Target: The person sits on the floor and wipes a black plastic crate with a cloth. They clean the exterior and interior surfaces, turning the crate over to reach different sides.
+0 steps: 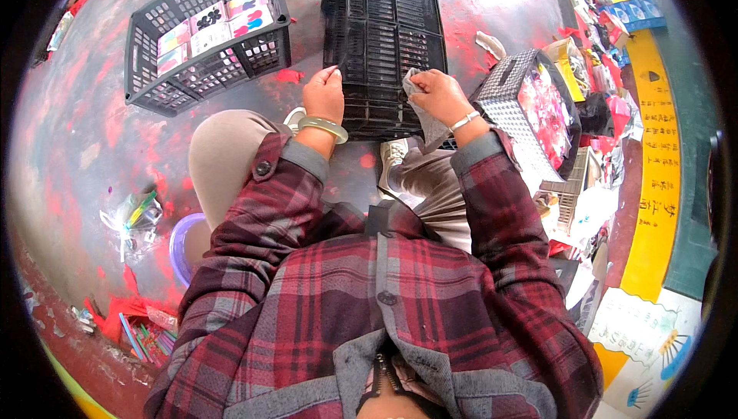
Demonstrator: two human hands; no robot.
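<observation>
At upper centre, your right hand point(440, 98) pinches a greyish cloth point(435, 130) near its top, so it hangs by the black plastic crate point(388, 31); whether your left hand point(324, 99) grips anything, I cannot tell.

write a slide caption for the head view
Right hand pinching a grey cloth beside a black crate, left hand at its edge.

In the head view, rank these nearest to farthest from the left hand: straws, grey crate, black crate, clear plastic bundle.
1. Black crate: just right of the left hand.
2. Grey crate: to the hand's left.
3. Clear plastic bundle: lower left, on the floor.
4. Straws: farther down, lower left.
</observation>
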